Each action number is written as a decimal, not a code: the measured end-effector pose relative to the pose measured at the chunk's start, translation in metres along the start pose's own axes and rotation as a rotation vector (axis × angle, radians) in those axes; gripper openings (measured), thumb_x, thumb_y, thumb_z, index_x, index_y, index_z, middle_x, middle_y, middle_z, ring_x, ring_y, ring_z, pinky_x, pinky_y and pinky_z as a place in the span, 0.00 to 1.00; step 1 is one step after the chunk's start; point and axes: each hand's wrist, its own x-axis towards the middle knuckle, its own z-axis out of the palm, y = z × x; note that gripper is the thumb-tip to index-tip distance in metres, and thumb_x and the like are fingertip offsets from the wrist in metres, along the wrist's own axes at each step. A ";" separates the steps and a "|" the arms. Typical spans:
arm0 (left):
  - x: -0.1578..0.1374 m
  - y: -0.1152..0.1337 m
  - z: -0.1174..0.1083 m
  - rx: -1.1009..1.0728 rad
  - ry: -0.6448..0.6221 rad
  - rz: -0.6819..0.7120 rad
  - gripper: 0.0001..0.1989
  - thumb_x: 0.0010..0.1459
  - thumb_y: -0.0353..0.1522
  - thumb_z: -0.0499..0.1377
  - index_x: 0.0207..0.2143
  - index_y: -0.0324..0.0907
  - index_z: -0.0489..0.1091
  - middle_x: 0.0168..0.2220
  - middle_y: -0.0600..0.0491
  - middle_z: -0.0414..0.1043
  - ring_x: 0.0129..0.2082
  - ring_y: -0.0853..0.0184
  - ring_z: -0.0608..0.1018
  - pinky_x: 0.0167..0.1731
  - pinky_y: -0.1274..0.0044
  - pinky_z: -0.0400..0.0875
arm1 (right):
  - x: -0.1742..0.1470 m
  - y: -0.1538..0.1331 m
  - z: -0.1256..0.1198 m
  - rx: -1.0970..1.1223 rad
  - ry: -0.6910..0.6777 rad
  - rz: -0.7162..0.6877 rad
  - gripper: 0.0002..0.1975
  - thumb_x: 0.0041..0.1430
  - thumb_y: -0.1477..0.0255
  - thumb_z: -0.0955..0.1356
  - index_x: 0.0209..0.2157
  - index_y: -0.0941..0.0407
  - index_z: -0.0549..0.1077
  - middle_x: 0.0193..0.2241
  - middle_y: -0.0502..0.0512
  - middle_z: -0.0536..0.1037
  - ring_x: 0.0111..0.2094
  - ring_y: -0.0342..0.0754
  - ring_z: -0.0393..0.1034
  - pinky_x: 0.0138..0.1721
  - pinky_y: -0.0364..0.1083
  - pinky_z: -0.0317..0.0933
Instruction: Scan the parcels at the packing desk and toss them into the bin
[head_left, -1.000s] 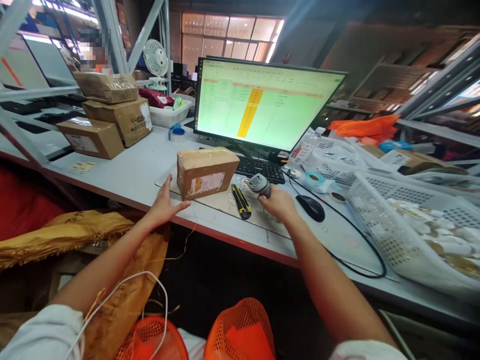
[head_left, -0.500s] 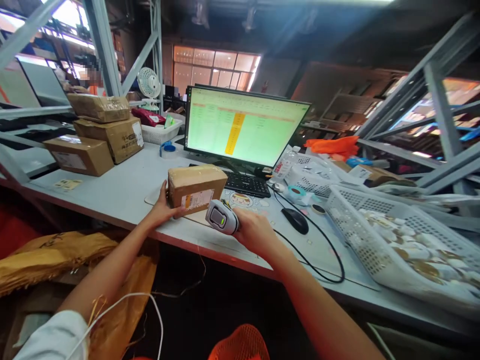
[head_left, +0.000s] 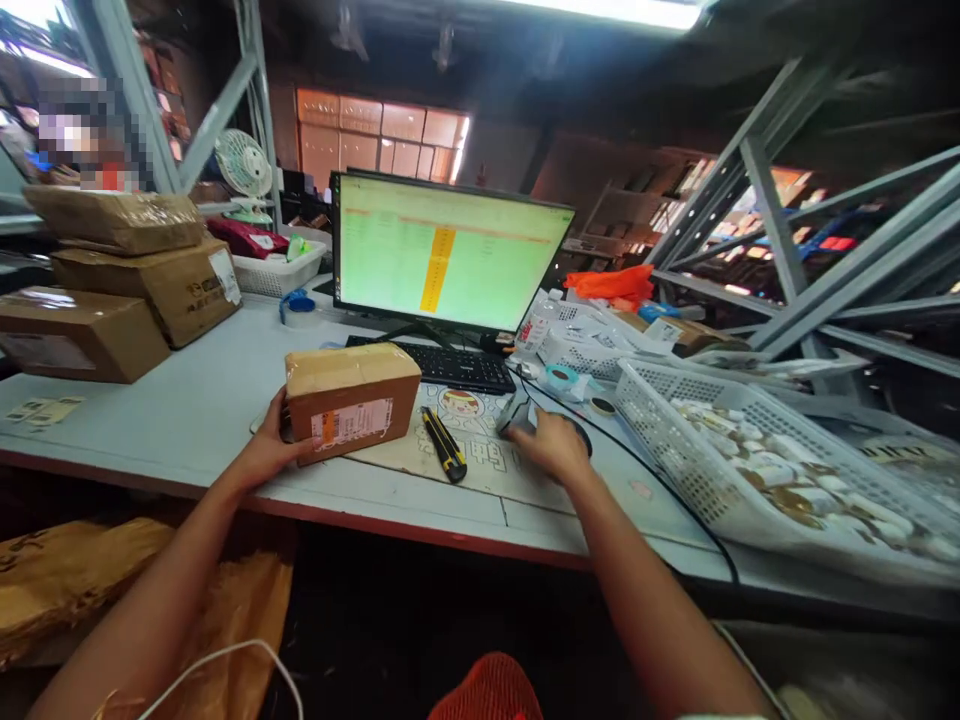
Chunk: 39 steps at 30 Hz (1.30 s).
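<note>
A taped cardboard box (head_left: 358, 400) with a printed label on its front stands on the desk (head_left: 202, 410) before the monitor. My left hand (head_left: 271, 445) grips its left end, thumb along the front face and fingers partly hidden. A black and yellow utility knife (head_left: 444, 445) lies just right of the box on a printed mat (head_left: 484, 455). My right hand (head_left: 553, 445) is wrapped round a grey barcode scanner (head_left: 516, 412), low over the mat beside the dark mouse (head_left: 579, 432). Some of its fingers are hidden behind the hand.
Three cardboard boxes (head_left: 142, 275) are piled at the left. Behind are a monitor (head_left: 450, 250), a keyboard (head_left: 465, 368) and blue tape (head_left: 298, 308). A white basket of small rolled items (head_left: 750, 455) fills the right side, and a black cable (head_left: 667, 485) runs beside it.
My right hand has moved the scanner away from the box, rightward to beside the mouse. The utility knife has come into full sight. My left hand stays on the box; the view has shifted right.
</note>
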 end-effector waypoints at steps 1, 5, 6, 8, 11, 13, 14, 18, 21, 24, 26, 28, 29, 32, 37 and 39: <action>-0.001 0.002 0.000 0.010 0.005 -0.006 0.61 0.46 0.46 0.76 0.75 0.49 0.47 0.69 0.40 0.64 0.69 0.48 0.69 0.68 0.57 0.66 | 0.009 -0.004 -0.009 0.012 0.048 -0.013 0.28 0.70 0.60 0.63 0.62 0.65 0.71 0.56 0.75 0.76 0.57 0.67 0.72 0.56 0.56 0.65; -0.002 0.005 -0.004 0.057 0.005 -0.042 0.60 0.47 0.47 0.76 0.75 0.50 0.48 0.70 0.42 0.62 0.70 0.47 0.66 0.70 0.55 0.63 | 0.061 -0.034 -0.028 0.064 0.036 -0.164 0.30 0.68 0.72 0.62 0.70 0.61 0.64 0.65 0.70 0.71 0.64 0.62 0.66 0.63 0.52 0.60; -0.001 0.004 -0.005 0.058 0.003 -0.052 0.60 0.48 0.47 0.76 0.75 0.51 0.48 0.70 0.42 0.62 0.70 0.47 0.66 0.70 0.55 0.63 | 0.074 -0.043 -0.027 0.071 -0.025 -0.195 0.30 0.67 0.73 0.64 0.69 0.60 0.66 0.64 0.68 0.73 0.63 0.60 0.67 0.63 0.50 0.60; -0.001 0.001 -0.006 0.058 0.001 -0.065 0.60 0.48 0.47 0.76 0.76 0.51 0.47 0.70 0.43 0.62 0.69 0.47 0.67 0.69 0.55 0.64 | 0.096 -0.058 -0.022 0.072 -0.111 -0.214 0.29 0.66 0.74 0.65 0.68 0.57 0.68 0.62 0.65 0.75 0.61 0.57 0.70 0.61 0.48 0.62; 0.001 0.001 -0.005 0.053 -0.003 -0.075 0.62 0.47 0.48 0.76 0.76 0.49 0.46 0.70 0.41 0.62 0.70 0.47 0.67 0.69 0.57 0.65 | 0.116 -0.068 -0.011 0.050 -0.132 -0.166 0.29 0.66 0.75 0.65 0.68 0.59 0.68 0.61 0.69 0.75 0.60 0.59 0.72 0.59 0.50 0.64; 0.001 0.005 -0.003 0.038 -0.004 -0.084 0.63 0.45 0.48 0.76 0.76 0.45 0.46 0.70 0.39 0.62 0.69 0.46 0.67 0.69 0.59 0.66 | 0.122 -0.070 -0.005 0.029 -0.151 -0.143 0.27 0.65 0.76 0.64 0.65 0.60 0.72 0.60 0.72 0.76 0.60 0.60 0.73 0.59 0.52 0.65; 0.001 0.008 -0.002 0.026 -0.005 -0.085 0.64 0.44 0.47 0.75 0.76 0.44 0.46 0.70 0.39 0.62 0.69 0.46 0.68 0.69 0.59 0.66 | 0.123 -0.070 -0.003 0.019 -0.165 -0.139 0.26 0.65 0.77 0.65 0.63 0.60 0.75 0.60 0.72 0.76 0.60 0.61 0.73 0.59 0.53 0.65; 0.001 0.013 0.001 0.019 -0.003 -0.071 0.63 0.44 0.47 0.75 0.75 0.45 0.45 0.70 0.39 0.62 0.69 0.46 0.67 0.69 0.58 0.65 | 0.127 -0.071 0.000 0.000 -0.190 -0.156 0.25 0.65 0.76 0.64 0.62 0.60 0.76 0.61 0.73 0.75 0.62 0.63 0.72 0.60 0.56 0.65; 0.000 0.013 0.000 0.030 0.008 -0.064 0.62 0.44 0.47 0.75 0.75 0.45 0.47 0.69 0.38 0.63 0.69 0.44 0.67 0.70 0.57 0.63 | 0.127 -0.076 -0.005 -0.003 -0.213 -0.180 0.28 0.65 0.76 0.65 0.66 0.58 0.71 0.62 0.73 0.74 0.62 0.64 0.72 0.61 0.57 0.65; 0.000 0.011 -0.001 0.015 -0.009 -0.073 0.63 0.43 0.48 0.75 0.75 0.44 0.47 0.69 0.37 0.64 0.69 0.44 0.68 0.69 0.57 0.64 | 0.118 -0.083 -0.014 -0.001 -0.208 -0.200 0.31 0.66 0.74 0.66 0.70 0.57 0.65 0.63 0.75 0.73 0.62 0.65 0.71 0.60 0.59 0.64; 0.000 0.010 -0.001 0.007 -0.012 -0.080 0.64 0.44 0.49 0.75 0.75 0.46 0.46 0.68 0.38 0.65 0.68 0.45 0.69 0.68 0.56 0.65 | 0.102 -0.091 -0.019 0.011 -0.191 -0.235 0.31 0.69 0.71 0.65 0.71 0.56 0.63 0.63 0.73 0.73 0.63 0.64 0.71 0.60 0.58 0.64; 0.000 0.008 0.000 0.008 0.001 -0.067 0.64 0.44 0.49 0.75 0.76 0.47 0.46 0.68 0.38 0.65 0.68 0.45 0.69 0.68 0.56 0.66 | 0.077 -0.101 -0.018 0.033 -0.202 -0.303 0.28 0.71 0.64 0.64 0.69 0.53 0.66 0.62 0.69 0.75 0.62 0.62 0.72 0.59 0.56 0.65; 0.000 0.007 0.001 0.004 0.007 -0.056 0.64 0.44 0.49 0.76 0.76 0.48 0.46 0.68 0.38 0.65 0.69 0.45 0.68 0.68 0.56 0.66 | 0.063 -0.107 -0.015 0.045 -0.219 -0.346 0.28 0.71 0.59 0.65 0.68 0.52 0.67 0.62 0.67 0.76 0.61 0.62 0.72 0.59 0.55 0.65; 0.001 0.005 0.002 -0.033 0.005 -0.019 0.63 0.44 0.49 0.76 0.75 0.48 0.47 0.69 0.38 0.64 0.69 0.45 0.67 0.69 0.57 0.65 | 0.023 -0.121 -0.001 0.078 -0.268 -0.439 0.29 0.67 0.55 0.68 0.63 0.55 0.71 0.60 0.68 0.77 0.60 0.64 0.73 0.58 0.56 0.66; -0.001 0.005 -0.006 -0.091 -0.034 -0.024 0.62 0.38 0.51 0.78 0.71 0.42 0.57 0.68 0.35 0.65 0.69 0.42 0.67 0.68 0.53 0.63 | 0.001 -0.123 -0.003 0.231 -0.299 -0.454 0.18 0.69 0.71 0.62 0.55 0.62 0.74 0.57 0.72 0.78 0.58 0.63 0.73 0.58 0.56 0.66; -0.002 0.008 -0.011 -0.109 -0.123 -0.055 0.59 0.36 0.52 0.79 0.67 0.38 0.64 0.66 0.34 0.69 0.67 0.40 0.70 0.67 0.50 0.64 | 0.002 -0.116 -0.015 0.339 -0.332 -0.460 0.19 0.70 0.75 0.56 0.54 0.60 0.73 0.52 0.66 0.81 0.53 0.56 0.77 0.53 0.51 0.70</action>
